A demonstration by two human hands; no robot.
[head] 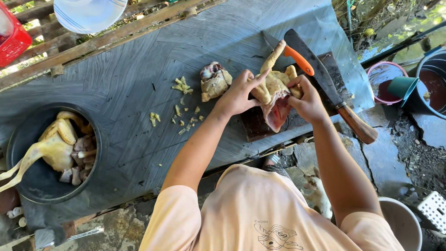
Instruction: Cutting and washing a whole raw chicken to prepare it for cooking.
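A plucked chicken carcass (274, 88) lies on a dark wooden chopping block (253, 124), its cavity open and red toward me. My left hand (239, 93) grips the carcass on its left side. My right hand (306, 100) holds its right side, spreading the opening. A big cleaver (320, 76) with a wooden handle rests across the block just right of the bird. A small orange-handled knife (299, 60) lies against the cleaver blade. A separate lump of chicken innards (214, 81) sits on the grey sheet to the left.
A black basin (28, 186) at the left holds a whole plucked chicken (51, 144) and cut pieces. Yellow scraps (182, 86) dot the grey sheet (139, 69). A red basket (14, 39) and white bowl (88, 14) sit beyond; buckets (429, 83) stand at right.
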